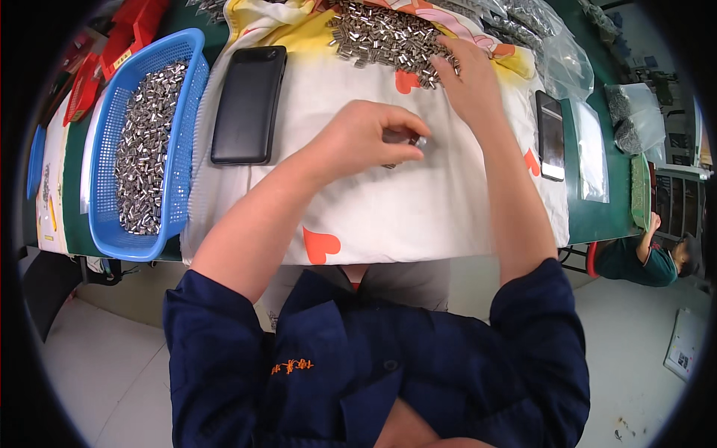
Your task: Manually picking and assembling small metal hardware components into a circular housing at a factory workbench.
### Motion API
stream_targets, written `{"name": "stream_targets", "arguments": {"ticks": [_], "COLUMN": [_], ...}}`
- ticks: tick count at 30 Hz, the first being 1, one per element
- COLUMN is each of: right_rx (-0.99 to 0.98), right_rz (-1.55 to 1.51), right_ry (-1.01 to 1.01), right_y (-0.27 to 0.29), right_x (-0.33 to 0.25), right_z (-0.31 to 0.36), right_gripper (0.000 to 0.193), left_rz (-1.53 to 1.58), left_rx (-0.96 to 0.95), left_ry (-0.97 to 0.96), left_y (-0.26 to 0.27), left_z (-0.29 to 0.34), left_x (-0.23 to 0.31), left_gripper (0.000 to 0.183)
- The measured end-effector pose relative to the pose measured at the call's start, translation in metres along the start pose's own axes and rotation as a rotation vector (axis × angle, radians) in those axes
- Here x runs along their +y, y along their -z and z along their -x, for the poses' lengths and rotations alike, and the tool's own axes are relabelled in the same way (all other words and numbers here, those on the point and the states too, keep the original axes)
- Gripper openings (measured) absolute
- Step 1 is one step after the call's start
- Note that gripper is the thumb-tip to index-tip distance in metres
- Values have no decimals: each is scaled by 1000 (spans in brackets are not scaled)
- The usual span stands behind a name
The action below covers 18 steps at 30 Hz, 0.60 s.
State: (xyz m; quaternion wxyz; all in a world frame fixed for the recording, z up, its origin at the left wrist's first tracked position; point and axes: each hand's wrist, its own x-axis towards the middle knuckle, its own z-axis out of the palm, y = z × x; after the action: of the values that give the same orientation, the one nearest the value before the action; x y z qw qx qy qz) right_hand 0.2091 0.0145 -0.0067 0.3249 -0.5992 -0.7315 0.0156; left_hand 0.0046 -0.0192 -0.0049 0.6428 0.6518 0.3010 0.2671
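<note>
My left hand (pixel 366 138) is over the middle of the white cloth (pixel 351 209). Its fingers are curled, and a small shiny metal cylinder (pixel 420 142) shows at the fingertips. Beneath that hand another small metal piece (pixel 389 166) partly shows on the cloth. Farther off, my right hand (pixel 472 81) is at the right edge of a heap of small metal cylinders (pixel 388 37). Its thumb and forefinger are apart, touching the heap, with loose pieces between them. I see nothing gripped there.
A blue plastic basket (pixel 196 97) full of similar metal cylinders stands at the left, beside a black rectangular device (pixel 249 104). A phone (pixel 551 134) lies at the right. Clear plastic bags (pixel 564 63) and red bins (pixel 134 33) flank the workspace. Another person (pixel 638 257) sits far right.
</note>
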Motion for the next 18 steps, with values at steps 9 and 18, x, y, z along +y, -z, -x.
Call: {"name": "stream_targets", "arguments": {"ticks": [9, 18], "right_rx": [24, -166], "right_rz": [197, 30], "right_ry": [43, 179], "right_y": [-47, -24], "right_x": [-6, -19], "right_z": [-25, -9], "right_gripper": [45, 22], "left_rz": [-215, -15], "left_rx": [-301, -392], "left_ry": [-131, 92], "left_y": [1, 14], "left_z": [4, 10], "left_x": [8, 17], "left_gripper": [27, 26]}}
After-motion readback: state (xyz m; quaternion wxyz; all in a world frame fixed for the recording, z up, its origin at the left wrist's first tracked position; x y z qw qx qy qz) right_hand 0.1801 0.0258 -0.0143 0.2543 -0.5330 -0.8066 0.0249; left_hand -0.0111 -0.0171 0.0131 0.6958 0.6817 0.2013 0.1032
